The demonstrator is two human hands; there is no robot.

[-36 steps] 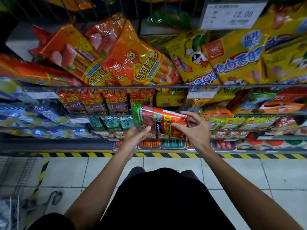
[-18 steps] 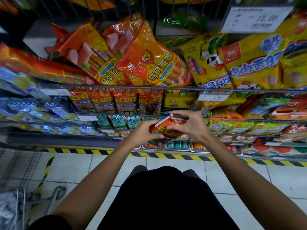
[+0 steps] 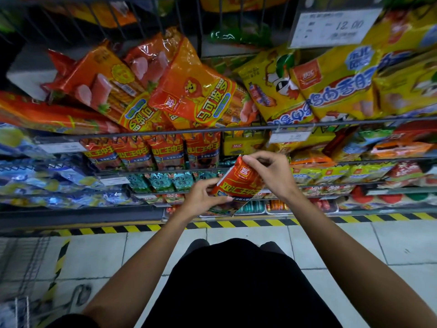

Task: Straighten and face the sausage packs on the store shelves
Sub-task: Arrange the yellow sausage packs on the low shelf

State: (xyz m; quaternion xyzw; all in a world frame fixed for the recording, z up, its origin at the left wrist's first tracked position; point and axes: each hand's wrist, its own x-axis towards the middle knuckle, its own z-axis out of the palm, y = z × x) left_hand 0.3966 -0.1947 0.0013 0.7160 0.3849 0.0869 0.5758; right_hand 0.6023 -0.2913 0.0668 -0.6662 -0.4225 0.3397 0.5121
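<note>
A red sausage pack [image 3: 238,185] with yellow lettering is held in front of the shelves, tilted with its top end up and to the right. My left hand [image 3: 203,198] grips its lower left edge. My right hand [image 3: 272,174] pinches its top end from above. Behind it, a row of matching red packs [image 3: 153,152] stands upright on the second shelf. On the shelf above, orange packs [image 3: 194,91] lie tilted and overlapping.
Yellow packs [image 3: 331,84] fill the upper shelf to the right, under a price tag [image 3: 331,27]. Blue packs [image 3: 35,171] lie at left. A wire shelf rail [image 3: 236,127] runs across. Black-and-yellow tape [image 3: 236,223] edges the tiled floor. A cart [image 3: 21,268] stands at lower left.
The pack has turned from lying sideways to nearly upright with its front facing me. My left hand closed on its lower edge and my right hand moved to its top end.
</note>
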